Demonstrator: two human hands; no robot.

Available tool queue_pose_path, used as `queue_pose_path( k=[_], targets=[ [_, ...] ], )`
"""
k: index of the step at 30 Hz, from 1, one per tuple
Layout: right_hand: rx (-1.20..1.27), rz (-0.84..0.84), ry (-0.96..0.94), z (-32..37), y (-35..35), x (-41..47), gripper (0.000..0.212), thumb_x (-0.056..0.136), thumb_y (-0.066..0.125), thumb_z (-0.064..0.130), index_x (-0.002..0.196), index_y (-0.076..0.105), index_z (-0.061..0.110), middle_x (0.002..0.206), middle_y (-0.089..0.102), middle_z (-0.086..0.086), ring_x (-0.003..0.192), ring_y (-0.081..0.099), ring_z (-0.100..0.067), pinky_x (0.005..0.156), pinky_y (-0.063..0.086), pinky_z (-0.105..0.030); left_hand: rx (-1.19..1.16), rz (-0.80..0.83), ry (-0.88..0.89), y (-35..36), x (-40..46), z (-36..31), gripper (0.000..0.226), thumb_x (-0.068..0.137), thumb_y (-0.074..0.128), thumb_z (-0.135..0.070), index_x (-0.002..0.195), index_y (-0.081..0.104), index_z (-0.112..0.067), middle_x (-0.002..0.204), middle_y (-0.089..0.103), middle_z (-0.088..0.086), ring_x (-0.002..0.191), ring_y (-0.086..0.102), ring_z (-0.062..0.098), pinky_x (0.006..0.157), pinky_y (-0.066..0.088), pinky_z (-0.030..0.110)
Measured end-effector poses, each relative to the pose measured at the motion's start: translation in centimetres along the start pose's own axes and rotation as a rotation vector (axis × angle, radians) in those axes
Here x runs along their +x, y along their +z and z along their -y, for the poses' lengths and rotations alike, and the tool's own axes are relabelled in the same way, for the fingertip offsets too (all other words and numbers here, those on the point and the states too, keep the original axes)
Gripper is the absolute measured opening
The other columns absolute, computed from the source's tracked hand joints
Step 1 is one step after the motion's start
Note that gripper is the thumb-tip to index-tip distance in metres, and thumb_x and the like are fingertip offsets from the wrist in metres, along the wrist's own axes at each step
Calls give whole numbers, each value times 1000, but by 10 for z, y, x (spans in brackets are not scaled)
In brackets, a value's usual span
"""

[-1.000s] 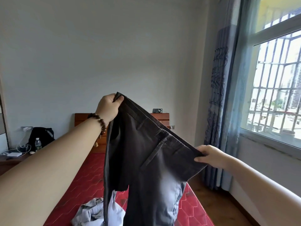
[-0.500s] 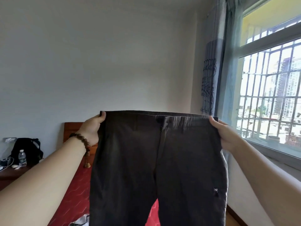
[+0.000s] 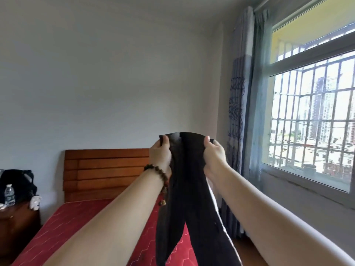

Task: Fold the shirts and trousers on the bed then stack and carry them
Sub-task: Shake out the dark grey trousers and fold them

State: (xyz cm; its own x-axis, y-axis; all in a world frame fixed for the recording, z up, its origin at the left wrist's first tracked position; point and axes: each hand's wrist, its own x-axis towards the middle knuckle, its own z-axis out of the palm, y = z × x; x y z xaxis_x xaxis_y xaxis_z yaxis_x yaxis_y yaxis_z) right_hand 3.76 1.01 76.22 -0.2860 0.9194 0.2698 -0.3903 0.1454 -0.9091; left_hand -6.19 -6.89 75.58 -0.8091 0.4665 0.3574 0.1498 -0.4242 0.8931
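- While both hands, left hand (image 3: 160, 153) and right hand (image 3: 213, 153), are pinching the trousers (image 3: 189, 189) waistband, 1 lengthwise fold is seemingly starting.
- Stacking and carrying are remaining; bed (image 3: 76, 223) shows nothing folded.

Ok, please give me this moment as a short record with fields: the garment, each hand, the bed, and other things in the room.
garment: dark trousers, held up in the air, legs hanging down
left hand: grips the top edge, wears a bead bracelet
right hand: grips the top edge, close to the left hand
bed: red mattress, wooden headboard
side table: water bottle, black bag
window: barred, curtain beside it
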Motion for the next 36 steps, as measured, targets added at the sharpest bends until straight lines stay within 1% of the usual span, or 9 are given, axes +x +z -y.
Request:
queue_pose_path(
  k=[2,5,9,12,17,21,25,32,36],
  targets=[
    [57,92,43,-5,10,-14,28,99,48,37,90,60,13,75,59,-8,64,58,-18,54,50,-27,-26,54,-5,12,-9,3,36,98,49,-36,82,65,-8,81,65,16,79,63,30,71,51,41],
    [161,253,113,-8,16,-24,51,94,44,53,117,61,10,111,69,-13,96,68,-25,81,56,-37,-91,135,-43,17,-15,7,41,97,47,-39,101,67,-3,104,69,19,100,66,34,93,51,46],
    [225,420,208,-1,15,-31,83,87,28,74,133,54,10,135,56,-14,127,50,-25,116,27,-41,-247,292,-50,15,-19,9,44,83,59,-51,100,71,-12,105,72,11,102,68,21,96,50,41],
    [44,468,28,0,11,-29,104,71,28,88,138,49,11,140,51,-13,131,46,-26,114,31,-44,-60,261,60,8,-15,10,33,81,67,-40,99,69,-13,102,71,11,97,68,23,94,51,46],
    [-421,435,-351,13,-11,-6,29,93,57,40,118,62,26,123,61,11,122,50,-9,96,40,-22,-26,294,98,-10,-4,2,15,96,57,-21,98,69,-11,102,72,14,101,66,31,94,52,45],
    [-1018,558,-744,44,-25,17,65,77,75,45,134,48,27,127,45,11,122,38,-7,97,31,-20,-29,444,109,-16,-2,-9,21,95,56,-20,106,67,-7,106,70,19,101,66,34,90,54,46],
    [-1235,672,-747,68,-25,20,37,79,74,41,85,59,8,76,61,-5,74,56,-23,67,42,-31,68,451,221,-15,-2,-19,13,94,59,-23,99,70,-20,98,74,5,95,69,22,85,57,38],
    [-1139,622,-709,81,-27,16,30,91,62,30,84,58,1,77,61,-13,71,54,-24,71,46,-36,225,250,459,-31,-3,-16,28,86,68,-11,101,49,-27,97,63,-4,66,68,8,56,55,23],
    [-1174,673,-650,81,-24,12,28,94,58,28,87,59,1,84,64,-17,81,59,-33,78,47,-40,273,241,524,-37,-6,-21,18,87,67,-8,97,61,-21,93,67,-3,71,69,12,63,59,31]
  ],
)
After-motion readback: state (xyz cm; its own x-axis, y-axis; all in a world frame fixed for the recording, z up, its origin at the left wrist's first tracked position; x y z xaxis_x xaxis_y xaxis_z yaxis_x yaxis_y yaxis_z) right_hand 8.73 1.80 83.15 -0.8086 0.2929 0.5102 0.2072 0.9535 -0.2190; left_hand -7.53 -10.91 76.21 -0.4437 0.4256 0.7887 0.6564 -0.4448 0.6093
